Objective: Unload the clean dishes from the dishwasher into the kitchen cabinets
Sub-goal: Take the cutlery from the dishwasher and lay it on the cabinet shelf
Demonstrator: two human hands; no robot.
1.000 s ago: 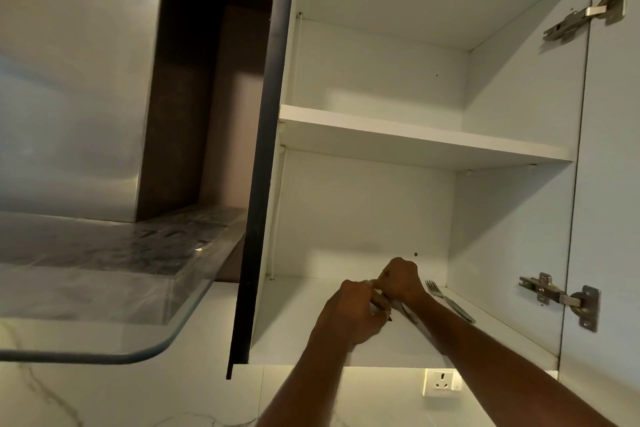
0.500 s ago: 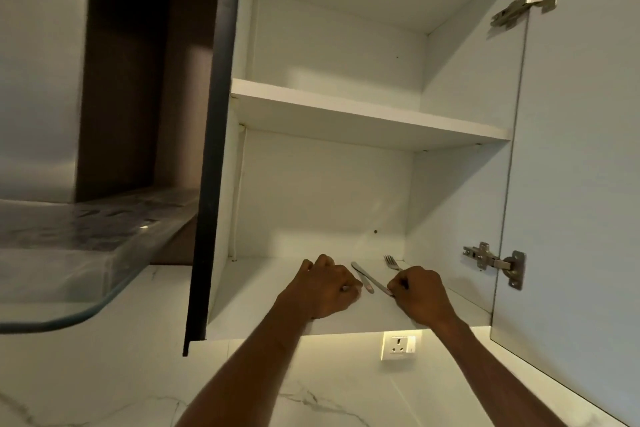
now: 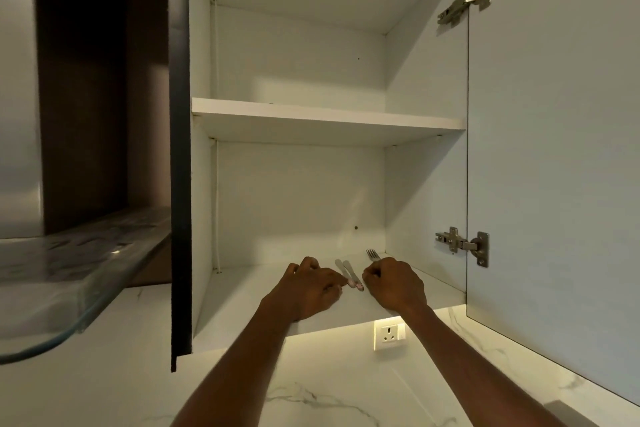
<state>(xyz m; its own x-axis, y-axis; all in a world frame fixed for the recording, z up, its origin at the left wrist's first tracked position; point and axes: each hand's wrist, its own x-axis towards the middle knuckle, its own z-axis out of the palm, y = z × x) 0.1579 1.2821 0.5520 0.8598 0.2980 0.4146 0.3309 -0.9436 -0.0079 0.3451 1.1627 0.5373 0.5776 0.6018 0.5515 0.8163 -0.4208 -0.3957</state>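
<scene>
Pinching at the handle ends of two knives (image 3: 349,274), the left hand's fingers (image 3: 337,284) are bunched together with their tips touching the cutlery where it lies flat on the bottom shelf (image 3: 242,291) of the open cabinet (image 3: 298,191). Whether they grip the knives or only nudge them cannot be told. The right hand (image 3: 394,284) is curled into a loose fist just beside the knives on their other side, over the handle of a fork (image 3: 372,254) whose tines poke out behind the knuckles; its fingertips are hidden, so a hold on the fork cannot be confirmed.

A second ago both hands were knotted together over the cutlery near the middle of the shelf, with the fork lying off to the right. Half a second ago they had parted, one knife showing between them. Now both knives lie side by side, parallel, blades pointing toward the back wall, and the right hand has moved onto the fork. That reads as a bundle carried up, set down and sorted piece by piece.

For the task, this load of cutlery looks delivered: it rests on the shelf, not in the air. The upper shelf (image 3: 325,120) shows nothing on its front edge, and the door (image 3: 554,149) stands wide open. Probably only straightening remains here.
</scene>
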